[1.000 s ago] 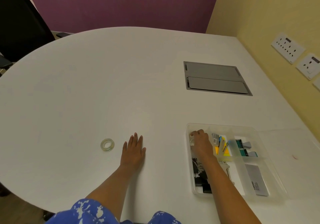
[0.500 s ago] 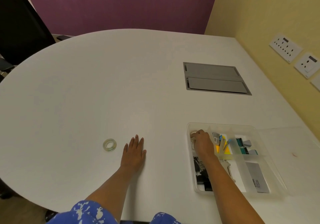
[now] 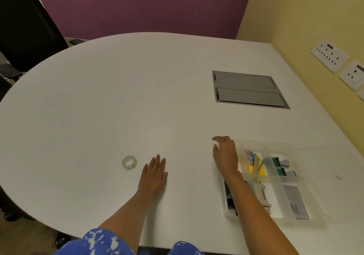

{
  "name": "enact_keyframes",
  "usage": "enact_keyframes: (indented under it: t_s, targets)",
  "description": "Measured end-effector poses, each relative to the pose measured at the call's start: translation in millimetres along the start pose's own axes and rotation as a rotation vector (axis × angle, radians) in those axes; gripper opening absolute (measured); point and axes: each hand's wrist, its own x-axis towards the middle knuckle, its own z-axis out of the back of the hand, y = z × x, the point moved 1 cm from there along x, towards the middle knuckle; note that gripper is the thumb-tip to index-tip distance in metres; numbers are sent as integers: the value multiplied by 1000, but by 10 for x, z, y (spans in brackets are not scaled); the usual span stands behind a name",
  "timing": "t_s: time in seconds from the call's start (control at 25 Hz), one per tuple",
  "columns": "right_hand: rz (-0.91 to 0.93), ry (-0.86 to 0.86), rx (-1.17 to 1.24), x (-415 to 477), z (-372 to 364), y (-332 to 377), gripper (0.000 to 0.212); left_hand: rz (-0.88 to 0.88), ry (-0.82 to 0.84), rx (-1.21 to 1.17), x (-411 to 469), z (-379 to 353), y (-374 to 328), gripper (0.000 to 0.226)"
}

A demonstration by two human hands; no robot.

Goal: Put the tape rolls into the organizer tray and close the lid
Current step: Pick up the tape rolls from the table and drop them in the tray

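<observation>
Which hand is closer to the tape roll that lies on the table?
The left hand. It lies flat on the table just right of the tape roll, not touching it. The right hand is farther right, at the tray's far left corner.

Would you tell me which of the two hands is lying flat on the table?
The left hand, palm down beside the tape roll. The right hand is raised over the organizer tray corner, fingers loosely curled.

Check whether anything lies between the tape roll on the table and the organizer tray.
Only the person's own left hand, resting flat on the white table just right of the tape roll, lies on that line. Past it the tabletop is bare up to the organizer tray, where the right hand hovers over its left rim.
</observation>
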Motion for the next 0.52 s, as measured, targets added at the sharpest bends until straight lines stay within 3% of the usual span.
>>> enact_keyframes:
  t_s: [0.36,0.52]
  targets:
    - [233,282,53,-212,-736,1297,39,-77,-37,34,-156,24,256,53]
    - [325,442,-49,-389,-1118,1722,44,-140,-84,-41,-227,112,382,49]
